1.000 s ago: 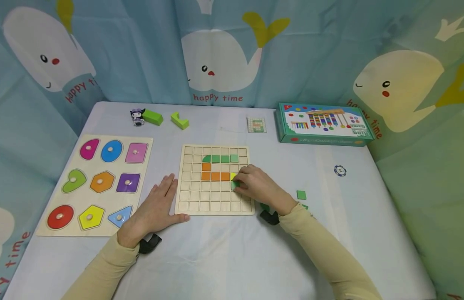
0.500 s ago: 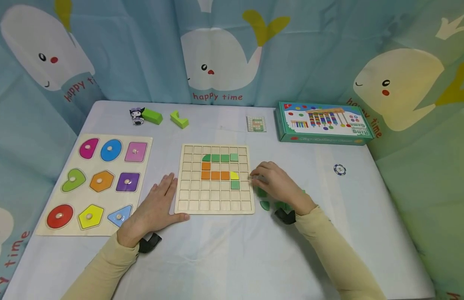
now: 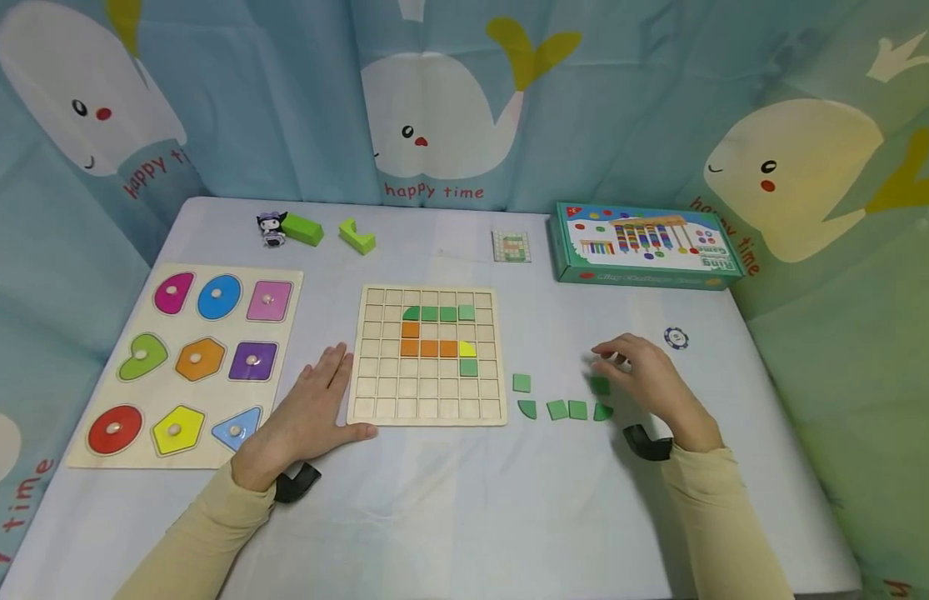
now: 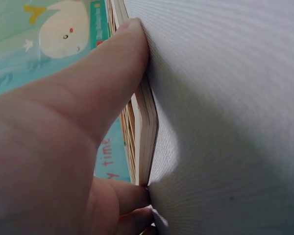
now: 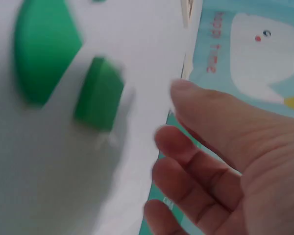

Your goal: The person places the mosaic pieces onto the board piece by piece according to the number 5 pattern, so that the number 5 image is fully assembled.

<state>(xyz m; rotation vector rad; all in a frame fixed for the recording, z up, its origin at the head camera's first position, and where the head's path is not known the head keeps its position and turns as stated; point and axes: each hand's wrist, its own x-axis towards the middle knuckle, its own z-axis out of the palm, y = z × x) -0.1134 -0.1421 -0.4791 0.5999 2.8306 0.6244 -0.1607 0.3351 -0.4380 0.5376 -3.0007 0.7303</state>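
Observation:
My left hand lies by the left edge of a wooden grid board, fingers straight and thumb at its front left corner. In the left wrist view the thumb presses against the board's edge. Set in the grid are several green tiles, several orange tiles and a yellow rounded tile. To the right of the board my right hand hovers with loosely bent fingers, holding nothing. Its fingertips are over a green square tile. A rounded green tile shows in the right wrist view.
Several loose green tiles lie right of the board. A knobbed shape puzzle is at left. Behind are a small figurine, green blocks, a pattern card and a game box. A round chip lies at right.
My right hand has let go of a green square tile on the board, below the yellow one, and moved right over the loose tiles. My left hand has stayed in place.

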